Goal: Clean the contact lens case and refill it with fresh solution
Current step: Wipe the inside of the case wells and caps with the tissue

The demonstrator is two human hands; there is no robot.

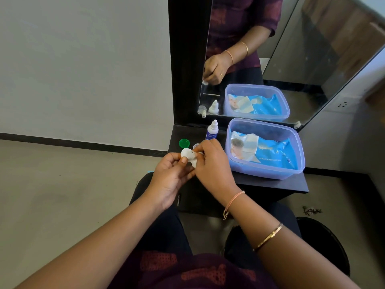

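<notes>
You hold the white contact lens case (188,156) in both hands, left hand (173,176) curled under it and right hand (210,163) pinching its other end, near the green cap (184,143) and solution bottle (212,131) on the black shelf (270,184).

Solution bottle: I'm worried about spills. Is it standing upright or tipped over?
Upright. The solution bottle stands vertical on the black shelf, white tip pointing up; its base is hidden behind a hand.
</notes>
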